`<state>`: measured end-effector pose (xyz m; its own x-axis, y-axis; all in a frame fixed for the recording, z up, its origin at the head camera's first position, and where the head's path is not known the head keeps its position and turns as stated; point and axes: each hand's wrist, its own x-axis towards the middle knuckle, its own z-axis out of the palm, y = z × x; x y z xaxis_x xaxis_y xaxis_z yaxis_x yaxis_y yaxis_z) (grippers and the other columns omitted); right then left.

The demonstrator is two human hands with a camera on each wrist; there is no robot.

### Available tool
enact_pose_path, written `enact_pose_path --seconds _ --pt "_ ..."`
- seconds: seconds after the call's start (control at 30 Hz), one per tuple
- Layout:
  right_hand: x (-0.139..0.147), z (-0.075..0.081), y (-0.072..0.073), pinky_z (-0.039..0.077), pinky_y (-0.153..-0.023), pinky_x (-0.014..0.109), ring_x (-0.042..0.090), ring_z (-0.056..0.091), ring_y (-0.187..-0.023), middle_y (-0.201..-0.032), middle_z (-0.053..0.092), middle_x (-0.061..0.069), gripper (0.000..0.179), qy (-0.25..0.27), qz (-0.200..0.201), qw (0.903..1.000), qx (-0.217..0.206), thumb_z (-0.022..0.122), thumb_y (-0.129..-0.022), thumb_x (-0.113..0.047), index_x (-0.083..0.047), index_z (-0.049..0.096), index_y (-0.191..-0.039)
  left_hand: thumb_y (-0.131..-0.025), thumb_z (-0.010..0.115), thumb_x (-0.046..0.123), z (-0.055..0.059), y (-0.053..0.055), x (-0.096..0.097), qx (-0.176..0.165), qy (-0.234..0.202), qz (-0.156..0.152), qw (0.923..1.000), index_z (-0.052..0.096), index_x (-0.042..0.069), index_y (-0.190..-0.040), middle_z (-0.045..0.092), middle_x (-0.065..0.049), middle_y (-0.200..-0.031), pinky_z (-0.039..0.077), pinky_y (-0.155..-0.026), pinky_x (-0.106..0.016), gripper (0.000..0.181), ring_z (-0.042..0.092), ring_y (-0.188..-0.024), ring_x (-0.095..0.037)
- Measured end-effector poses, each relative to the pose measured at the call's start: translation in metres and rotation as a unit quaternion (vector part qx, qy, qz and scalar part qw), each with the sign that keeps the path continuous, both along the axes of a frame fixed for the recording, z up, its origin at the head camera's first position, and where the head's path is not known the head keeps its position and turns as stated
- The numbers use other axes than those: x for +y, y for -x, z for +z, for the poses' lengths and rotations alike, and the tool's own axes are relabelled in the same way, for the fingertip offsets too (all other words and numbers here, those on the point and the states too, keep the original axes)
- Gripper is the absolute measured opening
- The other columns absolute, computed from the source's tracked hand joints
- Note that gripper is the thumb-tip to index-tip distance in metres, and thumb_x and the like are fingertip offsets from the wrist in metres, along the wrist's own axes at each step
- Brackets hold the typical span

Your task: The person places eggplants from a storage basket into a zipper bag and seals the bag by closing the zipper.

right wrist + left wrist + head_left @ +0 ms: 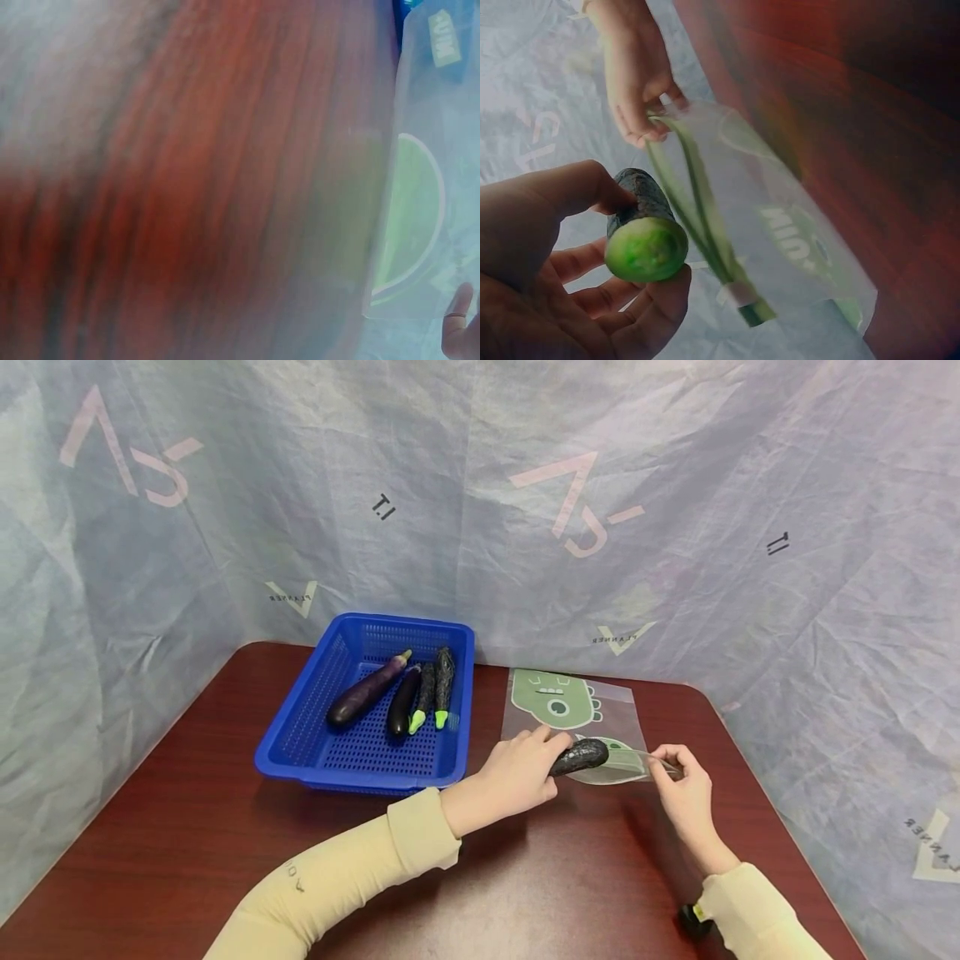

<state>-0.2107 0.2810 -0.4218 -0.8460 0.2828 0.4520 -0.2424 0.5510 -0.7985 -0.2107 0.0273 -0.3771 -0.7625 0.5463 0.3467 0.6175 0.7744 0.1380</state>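
My left hand [517, 770] grips a dark, rough-skinned vegetable [583, 757] with a bright green end [646, 251], thumb on one side and fingers on the other. Its far end points at the mouth of a clear zip bag [558, 703] printed with a green cartoon animal; whether the tip is inside cannot be told. At the bag's right side, my right hand [686, 789] pinches the rim near the zip strip. A slider [739, 292] sits at the strip's other end in the left wrist view. Only part of the right hand shows in the right wrist view.
Left of the bag stands a blue plastic basket [300, 771]. In it lie two smooth purple eggplants [367, 693] and two rough dark vegetables [444, 681] with green ends. Behind the reddish-brown wooden table [525, 877] hangs a grey printed cloth [450, 543].
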Motion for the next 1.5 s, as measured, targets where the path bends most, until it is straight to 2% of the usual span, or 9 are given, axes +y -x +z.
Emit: enact_pose_path --seconds 0.27,0.47,0.6,0.83,1.03,1.1,1.33,1.5 --pt "-0.004 0.001 0.000 0.042 -0.060 0.010 -0.005 0.055 -0.068 -0.079 0.061 -0.004 0.007 0.008 0.007 0.9999 0.005 0.064 -0.082 0.003 0.003 0.062 -0.088 -0.069 0.073 0.021 -0.009 -0.002 0.005 0.022 0.015 0.001 0.9997 0.057 0.020 -0.111 0.058 -0.001 -0.092 0.047 -0.053 -0.032 0.045 0.059 -0.076 -0.020" --pt "-0.007 0.001 0.000 0.042 -0.059 0.010 -0.003 0.054 -0.066 -0.077 0.060 -0.006 0.007 0.018 0.022 0.9995 0.017 0.063 -0.081 0.005 0.006 0.059 -0.087 -0.070 0.073 0.021 -0.016 -0.001 0.010 0.021 0.030 0.009 0.9993 0.057 0.018 -0.110 0.058 -0.002 -0.095 0.050 -0.052 -0.033 0.044 0.058 -0.078 -0.021" --pt "-0.008 0.000 0.001 0.042 -0.060 0.010 -0.003 0.055 -0.068 -0.077 0.060 -0.007 0.007 0.025 0.029 0.9989 0.027 0.063 -0.082 0.006 0.006 0.060 -0.088 -0.070 0.074 0.024 -0.019 -0.001 0.015 0.033 0.054 0.019 0.9979 0.057 0.018 -0.112 0.058 -0.002 -0.095 0.049 -0.051 -0.032 0.046 0.058 -0.078 -0.020" --pt "-0.011 0.000 -0.001 0.043 -0.061 0.011 -0.001 0.056 -0.071 -0.079 0.062 -0.002 0.007 0.026 0.041 0.9978 0.045 0.063 -0.082 0.007 0.005 0.061 -0.089 -0.071 0.077 0.026 -0.024 -0.003 0.022 0.031 0.076 0.028 0.9963 0.055 0.018 -0.113 0.056 -0.002 -0.095 0.048 -0.050 -0.029 0.048 0.056 -0.080 -0.020" --pt "-0.013 0.001 -0.002 0.043 -0.061 0.012 -0.002 0.057 -0.073 -0.080 0.061 -0.008 0.008 0.017 0.047 0.9974 0.052 0.063 -0.082 0.006 0.004 0.061 -0.090 -0.072 0.079 0.030 -0.030 -0.003 0.030 0.032 0.096 0.038 0.9942 0.053 0.017 -0.110 0.054 -0.002 -0.094 0.048 -0.053 -0.028 0.048 0.055 -0.083 -0.020" --pt "-0.014 0.001 -0.003 0.044 -0.061 0.012 -0.002 0.057 -0.074 -0.080 0.061 -0.008 0.008 0.017 0.049 0.9972 0.053 0.062 -0.083 0.007 0.004 0.061 -0.090 -0.072 0.079 0.030 -0.033 -0.003 0.032 0.044 0.103 0.041 0.9929 0.053 0.017 -0.107 0.054 -0.002 -0.093 0.047 -0.053 -0.028 0.046 0.055 -0.083 -0.019" --pt "-0.015 -0.001 -0.003 0.043 -0.060 0.012 -0.002 0.056 -0.072 -0.080 0.060 -0.006 0.008 0.014 0.061 0.9966 0.054 0.062 -0.083 0.007 0.006 0.060 -0.091 -0.086 0.063 0.016 -0.048 -0.003 0.041 0.125 0.149 0.048 0.9798 0.058 0.018 -0.087 0.055 0.001 -0.083 0.046 -0.049 -0.022 0.006 0.053 -0.072 -0.014" --pt "-0.015 -0.002 -0.002 0.044 -0.062 0.011 -0.002 0.056 -0.073 -0.080 0.060 -0.006 0.009 0.019 0.063 0.9968 0.045 0.062 -0.083 0.006 0.007 0.060 -0.091 -0.090 0.059 0.017 -0.054 -0.001 0.048 0.138 0.163 0.055 0.9754 0.060 0.018 -0.085 0.056 0.001 -0.083 0.046 -0.048 -0.022 0.005 0.053 -0.073 -0.012"
